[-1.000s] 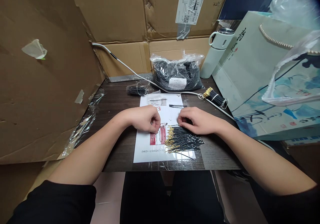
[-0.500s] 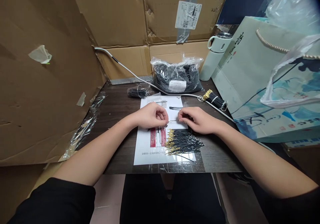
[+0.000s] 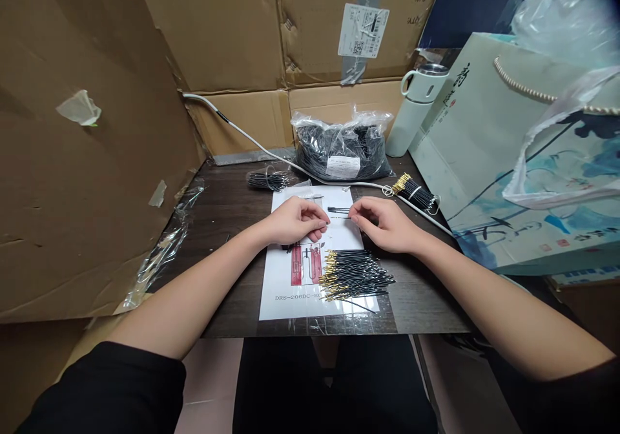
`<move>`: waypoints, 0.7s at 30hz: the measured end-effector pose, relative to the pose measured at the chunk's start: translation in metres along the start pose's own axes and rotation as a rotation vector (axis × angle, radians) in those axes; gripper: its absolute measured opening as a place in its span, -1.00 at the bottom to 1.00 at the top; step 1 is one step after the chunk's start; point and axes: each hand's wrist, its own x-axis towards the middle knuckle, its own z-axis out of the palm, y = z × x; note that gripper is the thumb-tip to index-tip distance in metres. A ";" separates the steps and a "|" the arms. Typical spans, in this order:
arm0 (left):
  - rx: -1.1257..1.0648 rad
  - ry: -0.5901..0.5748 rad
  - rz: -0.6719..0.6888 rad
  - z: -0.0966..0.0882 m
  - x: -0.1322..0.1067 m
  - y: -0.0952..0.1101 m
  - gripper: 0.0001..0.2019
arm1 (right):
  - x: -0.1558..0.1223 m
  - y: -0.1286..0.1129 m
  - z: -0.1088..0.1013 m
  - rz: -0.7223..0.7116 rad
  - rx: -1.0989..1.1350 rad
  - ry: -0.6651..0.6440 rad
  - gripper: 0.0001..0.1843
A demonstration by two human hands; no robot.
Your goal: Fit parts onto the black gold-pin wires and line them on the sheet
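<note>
My right hand [image 3: 380, 223] pinches a short thin black wire [image 3: 341, 217] between thumb and fingertips, its free end pointing left. My left hand [image 3: 303, 219] is closed in a pinch close to that end; what its fingers hold, if anything, is too small to make out. Both hands hover over a white printed sheet [image 3: 283, 305] with a red picture. Just beyond the held wire lie a few black pieces [image 3: 336, 209]. Nearer me, a loose pile of black wires with gold-coloured ends [image 3: 356, 274] spreads across the sheet. Small dark bits [image 3: 290, 248] show below my left hand.
Behind the sheet stand a clear bag of black parts [image 3: 343, 150] and a tied black bundle [image 3: 268, 179]. A banded wire bundle [image 3: 415, 192], a bottle [image 3: 417, 111] and a paper bag [image 3: 523, 163] are at right. A grey cable [image 3: 256, 142] crosses the table; cardboard [image 3: 97, 163] walls the left.
Both hands have shifted slightly away from me, carrying the black wire farther up the sheet. More of the red picture and the small dark bits now show below my left hand.
</note>
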 end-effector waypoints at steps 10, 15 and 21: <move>-0.015 0.036 -0.008 0.004 0.002 -0.001 -0.90 | 0.001 -0.005 -0.001 -0.058 -0.055 -0.041 -0.89; -0.018 0.044 -0.006 0.005 0.002 0.000 -0.89 | 0.000 -0.005 -0.001 -0.068 -0.074 -0.053 -0.89; -0.010 0.043 0.010 0.007 0.002 -0.001 -0.86 | 0.000 -0.005 -0.003 -0.082 -0.073 -0.074 -0.88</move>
